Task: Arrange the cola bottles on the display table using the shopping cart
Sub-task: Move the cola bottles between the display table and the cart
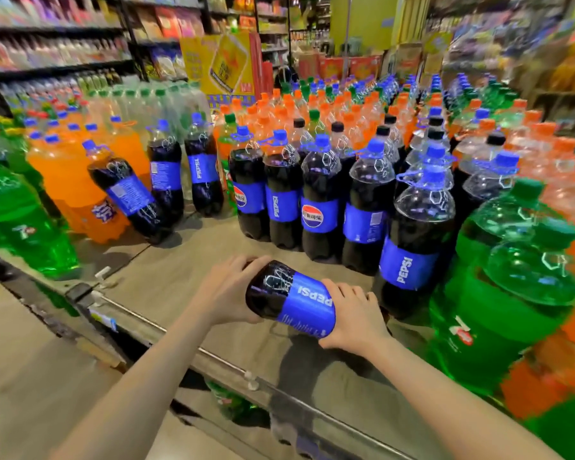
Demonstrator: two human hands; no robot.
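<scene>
Supermarket aisle, blurred shelves behind, long wooden tabletop [166,277] crowded with big soft-drink bottles. Both hands wrapped round one cola bottle [291,298], carried on its side just above the bare front stretch of the tabletop: left hand [228,290] curled over the base end, right hand [354,315] clamped on the neck end below the blue label, cap hidden. Standing cola row [319,200] just behind, running from the middle toward the right, with one nearer bottle [415,237] at the right front. Further left, three more cola bottles, one leaning cola bottle [127,194] tipped against an orange bottle [70,184]. Green bottles [512,287] close at the right. No shopping cart in view.

Judged step: about to be stood upright in the open gap before the row. Likely trouble: swinging the base down too near the right-front bottle and knocking it into its neighbours, toppling several at once. Also possible: setting down too close to the metal edge rail [213,355], so a nudge sends it off. Leaning bottle on the left already unstable; any jolt to the tabletop could roll it.
</scene>
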